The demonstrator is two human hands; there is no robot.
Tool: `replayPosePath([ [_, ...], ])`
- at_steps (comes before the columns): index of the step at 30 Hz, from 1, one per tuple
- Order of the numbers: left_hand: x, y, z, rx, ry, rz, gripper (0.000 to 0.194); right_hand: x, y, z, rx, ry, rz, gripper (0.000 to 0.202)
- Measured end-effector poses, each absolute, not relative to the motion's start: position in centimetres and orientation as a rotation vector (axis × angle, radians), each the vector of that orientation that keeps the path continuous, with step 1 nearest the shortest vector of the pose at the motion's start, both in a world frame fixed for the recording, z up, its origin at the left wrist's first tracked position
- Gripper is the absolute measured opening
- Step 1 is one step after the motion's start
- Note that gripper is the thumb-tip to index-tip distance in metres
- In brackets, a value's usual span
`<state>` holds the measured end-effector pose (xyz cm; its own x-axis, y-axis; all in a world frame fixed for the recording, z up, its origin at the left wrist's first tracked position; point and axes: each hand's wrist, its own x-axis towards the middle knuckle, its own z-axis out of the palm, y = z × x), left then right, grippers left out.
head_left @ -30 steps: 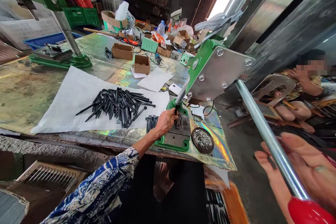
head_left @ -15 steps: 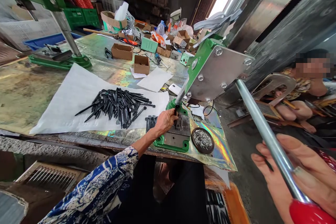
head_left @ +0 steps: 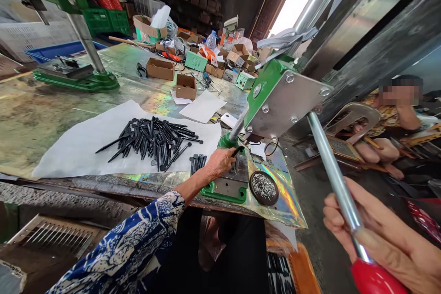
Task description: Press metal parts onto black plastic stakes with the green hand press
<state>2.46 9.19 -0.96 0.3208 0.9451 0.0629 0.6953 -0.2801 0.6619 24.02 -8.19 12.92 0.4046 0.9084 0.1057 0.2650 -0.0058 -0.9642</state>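
Observation:
My left hand (head_left: pixel 220 161) pinches a small black plastic piece (head_left: pixel 237 151) over the metal base plate (head_left: pixel 229 184) of a green hand press (head_left: pixel 263 96). Its fingers hide most of the piece's lower part. My right hand (head_left: pixel 382 239) is closed round the press lever (head_left: pixel 330 161), a steel rod, just above its red knob (head_left: pixel 374 278). To the left of the press base lie several black plastic pieces (head_left: pixel 197 163) in a short row. A larger heap of black plastic stakes (head_left: pixel 155 140) rests on a white sheet (head_left: pixel 79 147). Right of the base sits a round dish of small metal pins (head_left: pixel 263 188).
A second green press (head_left: pixel 76 78) stands at the back left. Cardboard boxes (head_left: pixel 160 68), a green box (head_left: pixel 196 60) and tools crowd the table's far side. Below the table's edge is an orange crate (head_left: pixel 305 266) holding black pieces. A seated person (head_left: pixel 396 119) is at right.
The lever's knob end and my right hand have shifted left in view. The black piece in my left hand now shows tilted toward the right.

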Motion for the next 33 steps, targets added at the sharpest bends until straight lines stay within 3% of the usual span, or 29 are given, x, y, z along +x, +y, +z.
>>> replayPosePath([
  [3, 2.5, 9.4, -1.2, 2.115, 1.422, 0.589, 0.020, 23.9, -8.3, 13.3, -1.562, -0.998, 0.961, 0.058],
  [6, 2.5, 9.6, -1.4, 2.140, 1.411, 0.573, 0.024, 23.1, -8.1, 13.3, -1.571, -1.086, 1.042, 0.051],
  [9, 2.5, 9.6, -1.4, 2.142, 1.390, 0.566, 0.026, 22.0, -7.7, 12.3, -1.614, -1.144, 1.016, 0.043],
  [23, 2.7, 9.7, -1.8, 2.171, 1.365, 0.539, 0.026, 20.1, -5.0, 6.6, -1.628, -1.105, 0.931, 0.045],
  [33, 2.7, 9.3, -1.4, 2.165, 1.380, 0.496, 0.031, 20.6, -4.9, 6.3, -1.741, -1.125, 0.891, 0.046],
])
